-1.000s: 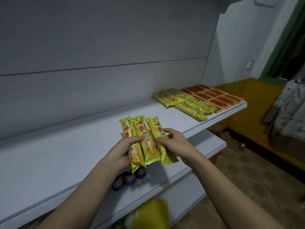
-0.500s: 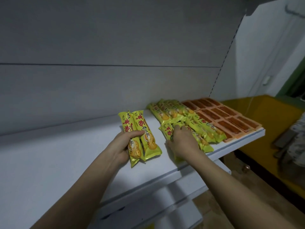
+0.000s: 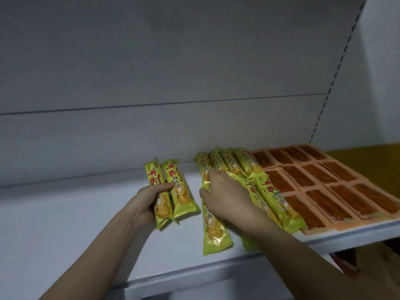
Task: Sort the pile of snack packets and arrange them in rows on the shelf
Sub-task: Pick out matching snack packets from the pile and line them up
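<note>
On the white shelf (image 3: 65,213), our left hand (image 3: 147,202) grips two yellow packets (image 3: 171,191). Our right hand (image 3: 225,195) presses, fingers straight, on the yellow row (image 3: 270,198) beside the orange packets (image 3: 335,191).

- Orange packets (image 3: 337,187) lay twelve in all, in rows of four.
- Yellow packets (image 3: 216,226): two held in a hand; the rest overlapped, hiding their number.
</note>
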{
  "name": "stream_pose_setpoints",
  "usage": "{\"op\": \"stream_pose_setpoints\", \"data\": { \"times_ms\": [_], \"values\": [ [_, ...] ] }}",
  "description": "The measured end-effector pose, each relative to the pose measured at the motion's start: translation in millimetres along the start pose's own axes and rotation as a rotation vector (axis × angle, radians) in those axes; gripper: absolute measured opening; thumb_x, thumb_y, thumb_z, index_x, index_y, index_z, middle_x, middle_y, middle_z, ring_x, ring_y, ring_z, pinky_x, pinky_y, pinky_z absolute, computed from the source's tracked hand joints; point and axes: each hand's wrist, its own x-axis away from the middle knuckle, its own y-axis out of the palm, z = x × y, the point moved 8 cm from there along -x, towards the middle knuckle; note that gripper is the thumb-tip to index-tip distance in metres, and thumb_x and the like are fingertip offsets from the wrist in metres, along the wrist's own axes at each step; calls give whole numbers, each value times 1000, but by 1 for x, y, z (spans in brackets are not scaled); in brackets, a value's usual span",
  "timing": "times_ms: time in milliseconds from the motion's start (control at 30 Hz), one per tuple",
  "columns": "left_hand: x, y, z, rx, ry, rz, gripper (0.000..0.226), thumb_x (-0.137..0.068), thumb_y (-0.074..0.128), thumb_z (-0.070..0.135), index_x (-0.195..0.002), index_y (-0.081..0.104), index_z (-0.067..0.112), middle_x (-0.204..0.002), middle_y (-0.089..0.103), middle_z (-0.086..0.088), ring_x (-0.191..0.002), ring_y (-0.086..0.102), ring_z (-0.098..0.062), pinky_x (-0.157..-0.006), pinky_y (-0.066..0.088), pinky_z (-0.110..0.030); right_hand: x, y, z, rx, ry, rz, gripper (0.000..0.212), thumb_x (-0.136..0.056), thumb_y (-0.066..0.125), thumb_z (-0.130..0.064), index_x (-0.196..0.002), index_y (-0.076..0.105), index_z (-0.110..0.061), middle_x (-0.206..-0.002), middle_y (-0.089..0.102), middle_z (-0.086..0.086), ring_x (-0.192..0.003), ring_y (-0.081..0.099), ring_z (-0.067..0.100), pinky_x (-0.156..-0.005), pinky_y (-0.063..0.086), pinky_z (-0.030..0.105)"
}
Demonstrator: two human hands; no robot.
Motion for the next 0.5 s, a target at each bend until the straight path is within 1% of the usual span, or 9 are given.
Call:
{"op": "stream_pose_setpoints", "data": {
  "times_ms": [67,167,233,300,433,500],
  "values": [
    [-2,3,8,-74,36,71,23,-87,71,9,-107,69,-1,-98,74,-19,-74,73,-31,-59,62,-39,-1,-14,14,-48,-48,46,30,-98,48,-35,-121,48,-14,-122,52,7,-106,57,32,-74,42,37],
    [-7,6,27,-239,101,194,13,-90,69,6,-100,66,-1,-76,75,-14,-57,72,-25,-47,58,-33,-5,-32,48,-99,-62,106,26,-98,50,-34,-116,52,-15,-116,55,6,-108,56,29,-79,48,38],
    [-10,11,36,-305,113,256,9,-90,69,6,-97,65,1,-68,73,-12,-52,71,-22,-44,56,-30,-10,-42,77,-110,-25,142,27,-97,51,-32,-117,54,-13,-118,57,7,-114,53,29,-83,48,39],
    [-10,15,38,-319,118,293,7,-91,69,6,-91,64,2,-63,72,-10,-48,69,-21,-41,53,-27,-15,-46,101,-100,14,152,29,-97,52,-31,-118,56,-12,-124,56,10,-118,50,31,-87,46,39],
    [-11,25,32,-300,135,319,10,-87,72,3,-91,62,1,-62,71,-10,-46,68,-21,-41,52,-26,-26,-44,119,-53,31,78,37,-98,52,-34,-128,52,-12,-134,49,11,-124,43,32,-96,44,41],
    [-13,28,34,-310,176,342,17,-84,74,0,-96,62,-1,-65,71,-12,-48,68,-22,-43,53,-27,-33,-44,122,-27,20,48,43,-98,51,-33,-135,49,-12,-139,46,11,-128,40,33,-100,42,42]
  ]
}}
